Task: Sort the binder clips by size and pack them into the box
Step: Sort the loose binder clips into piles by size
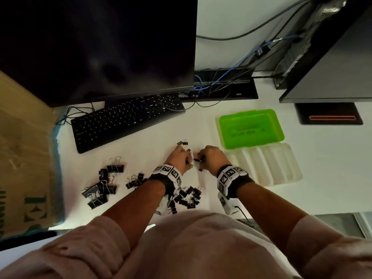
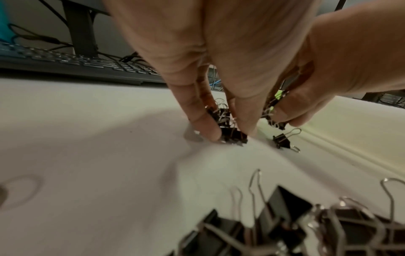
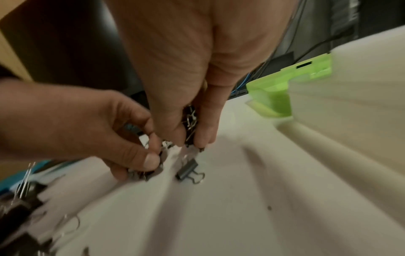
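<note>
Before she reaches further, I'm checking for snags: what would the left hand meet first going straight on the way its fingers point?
Probably the two small clips lying just beyond the left hand; depth is unclear.

My head camera looks steeply down from above onto the counter [image 1: 141,137], taking in both forearms and the far keyboard [image 1: 124,119]. My left wrist camera sits low and very near the counter, facing far along the left hand [image 2: 219,69]. My right wrist camera sits equally close, facing far-left along the right hand [image 3: 186,69]. All three share the small binder clips [image 1: 198,159] between the hands.
</note>
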